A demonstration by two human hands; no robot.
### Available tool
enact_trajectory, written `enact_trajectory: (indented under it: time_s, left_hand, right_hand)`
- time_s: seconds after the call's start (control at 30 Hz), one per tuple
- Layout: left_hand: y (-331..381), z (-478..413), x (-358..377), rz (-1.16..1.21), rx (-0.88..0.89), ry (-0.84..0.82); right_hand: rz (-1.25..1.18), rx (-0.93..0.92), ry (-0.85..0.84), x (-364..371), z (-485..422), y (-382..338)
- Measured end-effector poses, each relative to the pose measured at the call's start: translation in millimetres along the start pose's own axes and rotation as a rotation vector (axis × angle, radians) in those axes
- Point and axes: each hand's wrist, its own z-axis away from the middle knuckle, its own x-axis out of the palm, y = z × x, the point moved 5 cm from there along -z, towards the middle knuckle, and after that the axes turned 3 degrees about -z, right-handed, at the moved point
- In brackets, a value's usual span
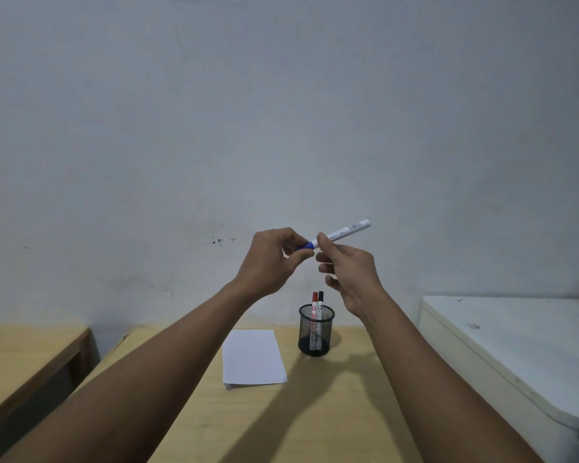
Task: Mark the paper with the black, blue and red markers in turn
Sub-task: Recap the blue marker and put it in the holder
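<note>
Above the paper [253, 357], the right hand [351, 272] holds the blue marker [340, 233] while the left hand [271, 259] pinches its cap, apparently uncapping; marking comes next.

Bare forearms [168, 355], no sleeves

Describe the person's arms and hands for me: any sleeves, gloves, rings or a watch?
Both forearms are bare as far as the frame shows; no sleeve reaches into view. The left hand and right hand wear no gloves. No watch, bracelet or band shows at either wrist, and no rings are visible on the fingers that can be seen, though some fingers are partly hidden.
</note>
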Motion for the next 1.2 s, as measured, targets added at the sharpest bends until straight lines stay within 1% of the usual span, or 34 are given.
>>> enact_trajectory:
  time_s: [0.07,0.1,0.13,0.2,0.27,0.37,0.43,0.47,0.57,0.63,0.73,0.9,0.97,1.07,1.2]
  left_hand:
    - [-7,-7,3,-0.029,-0.051,-0.026]
    - [-11,-11,5,-0.044,-0.07,-0.044]
    - [-14,-14,7,-0.051,-0.083,-0.065]
    - [-23,-18,13,-0.058,-0.098,-0.114]
    - [-33,-22,23,-0.074,-0.107,-0.157]
    - [-46,-29,41,-0.084,-0.125,-0.18]
    - [-54,-34,53,-0.062,-0.149,-0.179]
    - [-59,-37,60,-0.037,-0.17,-0.184]
    - [-73,-43,81,0.099,-0.238,-0.208]
    - [-86,-44,95,0.168,-0.309,-0.196]
    - [-111,-40,120,0.097,-0.398,-0.225]
    - [-150,-24,172,-0.009,-0.539,-0.408]
    - [-161,-21,190,0.001,-0.587,-0.443]
    - [-176,-18,211,0.088,-0.675,-0.485]
    - [-185,-16,225,0.089,-0.667,-0.48]
  right_hand:
    - [-0.003,0.085,0.109,-5,-7,14]
    - [0.032,0.077,0.17,-8,-10,19]
    - [0.129,0.034,0.223,-12,-14,22]
    - [0.45,-0.1,0.277,-17,-20,22]
    - [0.692,-0.229,0.228,-15,-26,21]
    - [0.821,-0.283,0.041,-9,-40,26]
    - [0.854,-0.286,-0.036,-7,-50,30]
    - [0.861,-0.287,-0.047,-8,-55,34]
    - [0.855,-0.277,-0.016,-13,-75,47]
    - [0.821,-0.249,0.027,-18,-91,57]
    - [0.796,-0.228,0.064,-28,-112,73]
    - [0.882,-0.259,-0.02,-33,-133,105]
    - [0.922,-0.254,-0.04,-36,-140,117]
    - [0.94,-0.216,-0.081,-39,-148,134]
    - [0.957,-0.191,-0.112,-38,-151,150]
